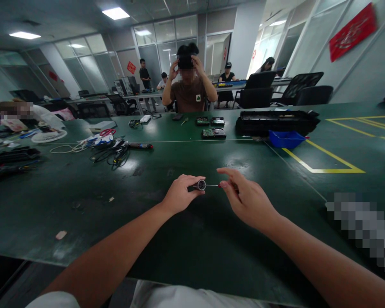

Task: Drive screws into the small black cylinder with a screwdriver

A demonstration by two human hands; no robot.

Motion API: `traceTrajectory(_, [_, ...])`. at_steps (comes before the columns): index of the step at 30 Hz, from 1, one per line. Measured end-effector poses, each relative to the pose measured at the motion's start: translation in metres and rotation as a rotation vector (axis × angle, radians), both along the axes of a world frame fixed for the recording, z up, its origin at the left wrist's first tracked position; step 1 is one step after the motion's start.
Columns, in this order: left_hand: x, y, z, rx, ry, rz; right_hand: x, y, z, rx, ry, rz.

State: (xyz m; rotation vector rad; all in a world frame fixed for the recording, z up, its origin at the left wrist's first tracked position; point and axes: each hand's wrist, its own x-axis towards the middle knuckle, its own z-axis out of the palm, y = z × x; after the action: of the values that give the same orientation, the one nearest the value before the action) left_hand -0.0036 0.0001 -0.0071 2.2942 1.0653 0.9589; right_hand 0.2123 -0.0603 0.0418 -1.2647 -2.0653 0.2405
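Between the fingers and thumb of my left hand is a small round cylindrical part, its open end facing me. A thin metal shaft runs from the right side of this part to my right hand. My right thumb and a curled finger pinch the shaft's red end, and the index finger stretches out above it. The rest of that handle is hidden in my palm. Both hands are over the green table, near its middle.
Circuit-board drives lie ahead, with a long black housing and a blue tray to their right. Cables, red scissors and a dark tool are at left. Across the table sits a person.
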Motion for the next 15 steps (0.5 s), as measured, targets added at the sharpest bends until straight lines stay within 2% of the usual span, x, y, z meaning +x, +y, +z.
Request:
traceTrajectory(4, [-0.0018, 0.0024, -0.0022, -0.001, -0.059, 0.027, -0.0007, -0.0016, 0.0011, 0.034, 0.019, 0.048])
traceTrajectory(9, [-0.0007, 0.0013, -0.0013, -0.001, -0.042, 0.021, 0.0005, -0.0017, 0.0020, -0.048, -0.003, -0.027])
traceTrajectory(15, [-0.0006, 0.0031, -0.0027, 0.011, -0.038, 0.022, 0.0021, -0.0010, -0.0051, 0.045, 0.046, 0.044])
